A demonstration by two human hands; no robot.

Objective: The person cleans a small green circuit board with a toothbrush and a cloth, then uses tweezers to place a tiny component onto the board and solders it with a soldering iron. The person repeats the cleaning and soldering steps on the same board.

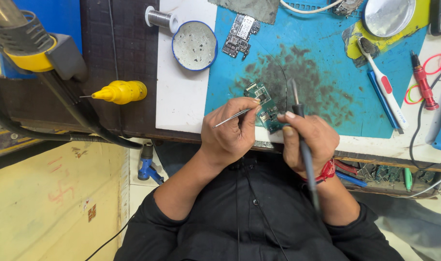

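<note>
A small green circuit board (264, 104) lies at the near edge of a stained blue work mat (327, 72). My left hand (230, 133) grips thin metal tweezers (232, 117) whose tips rest at the board. My right hand (310, 140) holds a black soldering iron (302, 145) like a pen. Its tip (294, 89) points away from me, just right of the board and apart from it. A red thread band sits on my right wrist.
A round tin (195, 46), a wire spool (161, 18) and another circuit board (240, 35) lie further back. A toothbrush (382, 84), a red screwdriver (423, 82) and a metal dish (388, 17) are at the right. A yellow squeeze bottle (120, 92) and a hot-air tool holder (32, 43) are at the left.
</note>
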